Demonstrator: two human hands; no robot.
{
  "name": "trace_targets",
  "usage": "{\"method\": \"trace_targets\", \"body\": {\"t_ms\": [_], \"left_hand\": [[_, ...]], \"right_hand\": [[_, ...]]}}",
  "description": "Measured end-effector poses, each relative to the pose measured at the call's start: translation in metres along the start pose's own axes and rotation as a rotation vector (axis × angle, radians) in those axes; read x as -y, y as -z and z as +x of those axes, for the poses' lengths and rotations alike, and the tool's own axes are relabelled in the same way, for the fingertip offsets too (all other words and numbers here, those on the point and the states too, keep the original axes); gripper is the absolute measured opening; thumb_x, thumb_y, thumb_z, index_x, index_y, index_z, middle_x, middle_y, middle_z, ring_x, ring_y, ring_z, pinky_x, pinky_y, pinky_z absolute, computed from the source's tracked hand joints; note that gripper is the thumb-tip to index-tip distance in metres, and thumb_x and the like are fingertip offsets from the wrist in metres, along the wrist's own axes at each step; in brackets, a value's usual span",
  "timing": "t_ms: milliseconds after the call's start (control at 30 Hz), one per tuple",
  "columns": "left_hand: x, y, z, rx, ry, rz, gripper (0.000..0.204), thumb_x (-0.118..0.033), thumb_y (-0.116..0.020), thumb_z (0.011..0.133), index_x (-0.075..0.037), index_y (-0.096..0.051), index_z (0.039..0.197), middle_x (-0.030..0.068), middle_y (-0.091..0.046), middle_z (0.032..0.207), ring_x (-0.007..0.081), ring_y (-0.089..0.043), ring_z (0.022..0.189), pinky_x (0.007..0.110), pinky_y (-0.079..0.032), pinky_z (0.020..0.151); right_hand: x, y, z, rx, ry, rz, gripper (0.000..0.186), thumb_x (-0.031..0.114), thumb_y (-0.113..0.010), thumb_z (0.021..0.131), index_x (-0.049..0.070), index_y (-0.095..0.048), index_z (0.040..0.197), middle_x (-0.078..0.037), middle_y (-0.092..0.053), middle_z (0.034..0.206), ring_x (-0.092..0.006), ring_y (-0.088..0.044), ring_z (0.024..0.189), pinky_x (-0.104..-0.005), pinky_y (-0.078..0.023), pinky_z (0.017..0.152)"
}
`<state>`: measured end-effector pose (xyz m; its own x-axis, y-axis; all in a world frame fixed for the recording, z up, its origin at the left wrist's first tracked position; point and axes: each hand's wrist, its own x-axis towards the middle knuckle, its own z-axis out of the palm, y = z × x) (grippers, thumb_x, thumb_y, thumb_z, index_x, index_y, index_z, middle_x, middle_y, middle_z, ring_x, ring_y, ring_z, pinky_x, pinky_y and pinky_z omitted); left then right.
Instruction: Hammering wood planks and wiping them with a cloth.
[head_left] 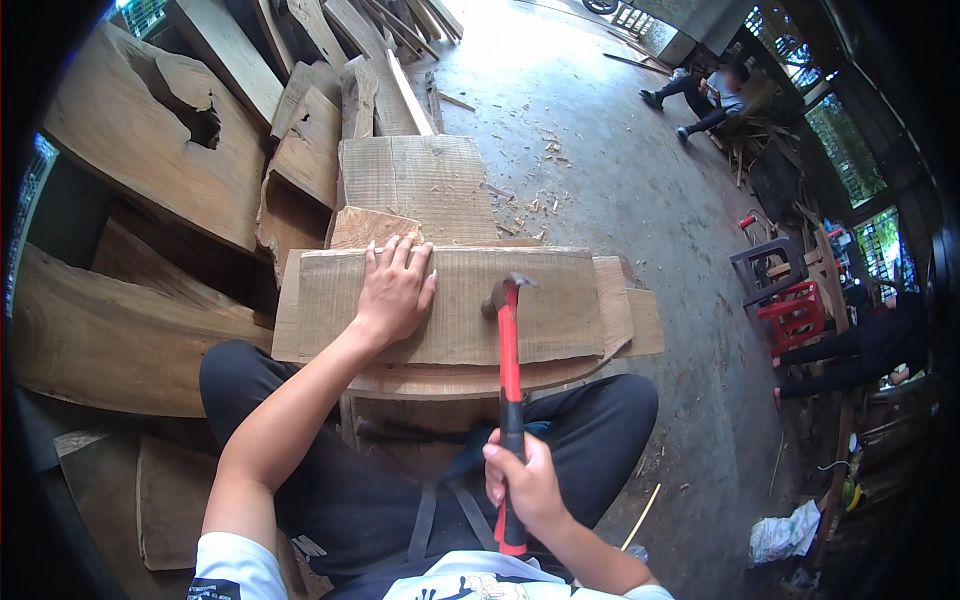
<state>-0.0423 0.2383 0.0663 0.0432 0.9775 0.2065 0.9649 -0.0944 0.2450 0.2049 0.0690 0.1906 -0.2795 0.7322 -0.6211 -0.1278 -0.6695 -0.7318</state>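
Observation:
Across my knees and in front of me lies a stack of rough wooden boards, with a wide plank [460,310] on top. My left hand [398,290] rests flat on that plank, left of its middle, fingers stretched toward its far edge. A claw hammer [509,360] with a red and black handle is gripped in my right hand [525,480]. Its metal head shows over the right half of the plank; whether it touches the wood I cannot tell. Under the top plank, the ends of other boards [640,320] stick out at the right.
Large slabs [160,130] lean and pile up on my left. Wood chips [545,190] litter the concrete floor ahead. One person [715,95] sits at the far right; another person's legs [830,350] show near a red plastic stool [795,312]. A white bag [785,535] lies at the lower right.

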Motion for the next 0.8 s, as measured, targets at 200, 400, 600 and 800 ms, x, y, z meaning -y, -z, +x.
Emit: {"method": "trace_targets", "body": {"t_ms": [200, 400, 600, 800], "left_hand": [[0.000, 0.001, -0.001, -0.017, -0.014, 0.009, 0.054, -0.037, -0.051, 0.104, -0.006, -0.051, 0.148, 0.0205, -0.050, 0.151, 0.0372, -0.042, 0.146, 0.063, -0.022, 0.123], [-0.001, 0.000, 0.000, -0.022, -0.016, -0.014, 0.055, -0.037, -0.052, 0.103, -0.006, -0.051, 0.148, 0.0210, -0.050, 0.151, 0.0366, -0.041, 0.147, 0.063, -0.022, 0.123], [-0.001, 0.000, 0.000, -0.019, -0.010, -0.006, 0.055, -0.037, -0.052, 0.103, -0.007, -0.049, 0.149, 0.0214, -0.050, 0.152, 0.0368, -0.040, 0.148, 0.062, -0.021, 0.124], [-0.002, 0.001, -0.001, -0.014, -0.020, -0.007, 0.054, -0.036, -0.051, 0.104, -0.006, -0.050, 0.148, 0.0210, -0.050, 0.152, 0.0368, -0.041, 0.147, 0.062, -0.021, 0.123]], "right_hand": [[0.040, -0.004, 0.012, 0.057, 0.151, -0.043, 0.015, 0.011, -0.065, 0.101, 0.005, -0.052, 0.107, 0.000, -0.051, 0.070, -0.0084, -0.052, 0.049, -0.0247, -0.045, 0.046], [0.036, -0.005, 0.021, 0.033, 0.594, -0.238, 0.019, 0.000, -0.068, 0.096, 0.005, -0.050, 0.098, -0.001, -0.056, 0.070, -0.0063, -0.053, 0.049, -0.0226, -0.044, 0.045], [-0.009, -0.016, 0.042, -0.150, 0.822, -0.308, 0.021, -0.004, -0.070, 0.094, 0.006, -0.051, 0.093, 0.001, -0.056, 0.073, -0.0051, -0.055, 0.057, -0.0220, -0.045, 0.051], [-0.032, -0.012, 0.058, -0.270, 0.713, -0.295, 0.022, -0.004, -0.070, 0.095, 0.004, -0.050, 0.100, -0.001, -0.058, 0.077, -0.0090, -0.064, 0.065, -0.0237, -0.053, 0.061]]}}
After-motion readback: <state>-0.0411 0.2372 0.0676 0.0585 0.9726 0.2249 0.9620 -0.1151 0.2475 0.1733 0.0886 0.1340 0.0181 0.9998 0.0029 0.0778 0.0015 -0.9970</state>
